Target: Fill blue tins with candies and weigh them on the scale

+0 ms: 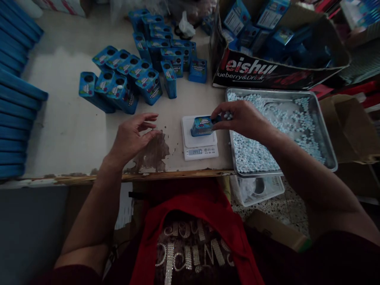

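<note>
A small blue box lies on its side on a white digital scale, its printed front partly facing up. At the box's right end, the thumb and fingertips of my right hand are at its dark opening. Several pale blue candies show in the curl of that hand. My left hand hovers over the worktop left of the scale, thumb and fingers apart, nothing in it. Right of the scale sits a metal tray holding many pale blue and white candies, beneath my right forearm.
Several upright blue boxes stand at the back of the worktop. A cardboard carton of blue boxes is behind the tray. Stacked blue packages line the left side. Below the edge is a white plastic basket.
</note>
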Demonstrator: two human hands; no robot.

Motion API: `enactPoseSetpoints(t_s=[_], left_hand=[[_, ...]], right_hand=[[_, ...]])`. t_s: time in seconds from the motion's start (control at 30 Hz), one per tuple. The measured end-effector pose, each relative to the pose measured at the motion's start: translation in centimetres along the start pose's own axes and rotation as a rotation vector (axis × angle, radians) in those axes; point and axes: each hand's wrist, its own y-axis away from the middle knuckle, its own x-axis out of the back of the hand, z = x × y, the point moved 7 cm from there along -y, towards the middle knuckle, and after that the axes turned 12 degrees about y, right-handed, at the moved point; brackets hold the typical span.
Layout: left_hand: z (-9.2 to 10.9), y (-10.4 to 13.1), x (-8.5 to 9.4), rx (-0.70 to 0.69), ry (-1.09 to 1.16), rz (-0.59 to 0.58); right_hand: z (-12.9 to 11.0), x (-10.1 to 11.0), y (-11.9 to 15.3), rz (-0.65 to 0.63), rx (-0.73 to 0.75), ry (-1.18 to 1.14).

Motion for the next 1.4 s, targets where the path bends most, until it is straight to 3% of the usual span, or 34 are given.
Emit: enactPoseSetpoints(t_s=[0.1,0.17,0.3,0.4,0.5,0.63,0.87,1.0,1.13,1.4], left_hand=[[0.3,-0.1,-0.2,-0.017,0.002,-0.013],[0.4,-0.1,-0.2,-0.031,0.006,-0.015],[0.4,-0.1,0.1,-0.030,0.015,-0.003],[0.1,-0.2,0.0,0.014,0.030,-0.008],[0.3,-0.6,-0.8,0.010,0.051,-0.025],[1.2,-1.1,-2.5,-0.007,0.016,-0.070],[2.2,-0.7,-3.9,0.014,0.007,-0.083],[1.6,-0.3,-4.1,0.040,0.014,-0.080],[1.2,-0.2,-3.9,0.044,0.019,-0.073],[0.8,-0.4,-2.6,0.069,0.042,-0.061]], right_hand=[[0.6,0.3,-0.1,0.004,-0.040,-0.132],[2.6,1.2,0.2,0.063,-0.123,-0.341],[11.1,2.2,3.3,0.279,-0.408,-0.838],[17.1,0.4,7.2,0.340,-0.662,-0.967],[19.0,-2.6,10.1,0.262,-0.848,-1.046],[16.0,-3.9,9.5,0.156,-0.752,-1.015],[6.3,-0.7,3.6,0.040,-0.298,-0.840],[1.9,-0.5,1.1,-0.113,-0.124,-0.754],[1.0,-1.2,-0.5,-0.188,-0.066,-0.579],[1.0,-0.2,-0.6,-0.095,-0.020,-0.211]])
